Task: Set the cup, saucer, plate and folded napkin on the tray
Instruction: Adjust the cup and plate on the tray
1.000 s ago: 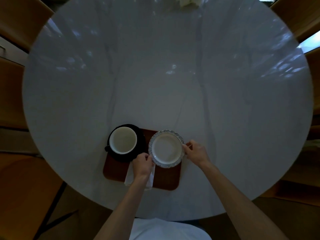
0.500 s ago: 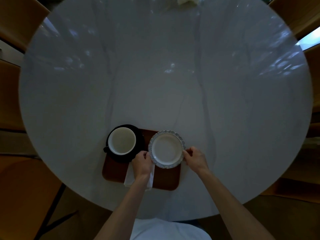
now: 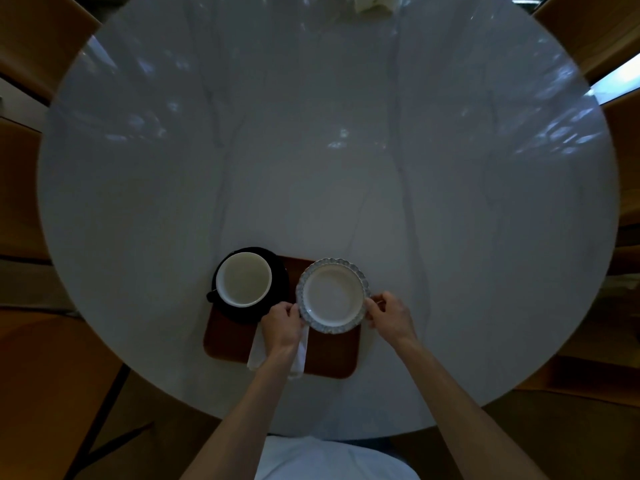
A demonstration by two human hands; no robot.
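Head view: fingers of the left hand (image 3: 281, 323) and right hand (image 3: 389, 315) pinch opposite edges of the round, scallop-rimmed plate (image 3: 333, 295), low in the frame's centre. It sits over the brown, round-cornered tray's (image 3: 329, 358) right half. The white folded napkin (image 3: 256, 351) lies under the left wrist; left of the plate, a white cup (image 3: 243, 279) stands on a black saucer (image 3: 278, 282). The table (image 3: 311, 150) is glossy, veined marble.

head view | worn high, facing steeply down | table (image 3: 311, 150) fills frame | arms enter from bottom
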